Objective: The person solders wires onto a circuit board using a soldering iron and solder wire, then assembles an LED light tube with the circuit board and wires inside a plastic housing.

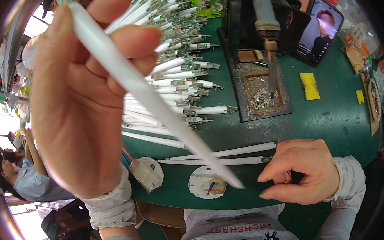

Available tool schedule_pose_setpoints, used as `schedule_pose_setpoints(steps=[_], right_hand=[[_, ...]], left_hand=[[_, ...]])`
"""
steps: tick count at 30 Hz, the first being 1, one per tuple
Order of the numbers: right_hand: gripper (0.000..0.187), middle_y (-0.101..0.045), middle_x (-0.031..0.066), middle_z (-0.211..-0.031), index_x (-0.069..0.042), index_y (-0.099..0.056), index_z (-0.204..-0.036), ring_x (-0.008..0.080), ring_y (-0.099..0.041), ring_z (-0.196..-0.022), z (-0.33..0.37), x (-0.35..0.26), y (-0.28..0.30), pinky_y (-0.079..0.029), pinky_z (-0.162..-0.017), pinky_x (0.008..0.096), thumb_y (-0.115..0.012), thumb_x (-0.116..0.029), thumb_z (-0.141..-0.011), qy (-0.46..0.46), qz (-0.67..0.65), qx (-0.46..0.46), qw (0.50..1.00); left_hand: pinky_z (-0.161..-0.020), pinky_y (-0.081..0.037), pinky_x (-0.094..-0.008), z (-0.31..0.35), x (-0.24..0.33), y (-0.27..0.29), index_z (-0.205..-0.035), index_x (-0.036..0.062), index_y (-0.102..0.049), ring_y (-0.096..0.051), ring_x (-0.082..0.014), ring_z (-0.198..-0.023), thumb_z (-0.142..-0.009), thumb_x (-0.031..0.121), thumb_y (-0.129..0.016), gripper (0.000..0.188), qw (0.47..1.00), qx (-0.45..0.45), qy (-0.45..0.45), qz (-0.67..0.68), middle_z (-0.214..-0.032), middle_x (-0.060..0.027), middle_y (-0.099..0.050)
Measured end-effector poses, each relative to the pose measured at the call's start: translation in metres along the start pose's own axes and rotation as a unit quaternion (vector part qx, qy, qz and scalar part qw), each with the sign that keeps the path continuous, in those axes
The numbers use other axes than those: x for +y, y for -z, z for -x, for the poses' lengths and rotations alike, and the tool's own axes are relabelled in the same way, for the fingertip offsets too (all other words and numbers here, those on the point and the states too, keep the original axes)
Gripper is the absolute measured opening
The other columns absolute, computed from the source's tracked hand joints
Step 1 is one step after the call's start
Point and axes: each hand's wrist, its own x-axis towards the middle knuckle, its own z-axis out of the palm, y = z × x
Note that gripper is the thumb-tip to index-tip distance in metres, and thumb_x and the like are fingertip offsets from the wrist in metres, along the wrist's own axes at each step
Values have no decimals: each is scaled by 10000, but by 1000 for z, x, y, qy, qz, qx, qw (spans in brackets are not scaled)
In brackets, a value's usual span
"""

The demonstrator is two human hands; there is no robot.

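My left hand (pixel 85 95) is raised close to the camera, its thumb and fingers closed on a long white tube (pixel 150 91) that slants down to the right. Green shows at the tube's upper end; its lower tip overlaps a round white plate (pixel 198 185) with a short blue wire. My right hand (pixel 303 170) rests at the table's front right, thumb and forefinger apart, nothing between them. Beside its fingers end two thin white tubes (pixel 229 152) lying side by side; whether it touches them I cannot tell. Another round plate (pixel 153 173) carries a block with red and blue wires.
A large heap of white tubes with green circuit boards (pixel 190 87) fills the back left. A soldering iron (pixel 269 31) hangs over a solder-spattered tray (pixel 244 110). Rightward are a yellow sponge (pixel 309 86) and a lit phone (pixel 318 33). Other people (pixel 26 174) sit at far left.
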Motion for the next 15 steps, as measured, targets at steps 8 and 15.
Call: schedule_pose_setpoints(steps=[8, 15], right_hand=[[197, -663, 80, -916, -49, -710, -997, 219, -613, -722, 3, 8, 12, -492, -702, 326, -701, -28, -801, 72, 35, -134, 988], [286, -646, 60, -876, -29, -697, -1010, 215, -601, -707, 1, 13, 21, -514, -658, 288, -684, 9, -726, 69, 80, -145, 984]], left_hand=[[-317, -265, -150, 6, 6, -6, -1147, -36, -433, -365, -50, -387, -1010, 194, -443, 267, 917, -111, 33, -382, -720, -57, -527], [-677, -492, -261, 11, -32, -40, -987, -42, -600, -615, -113, -778, -862, -6, -660, 143, 867, -188, 303, -349, -879, -86, -631]])
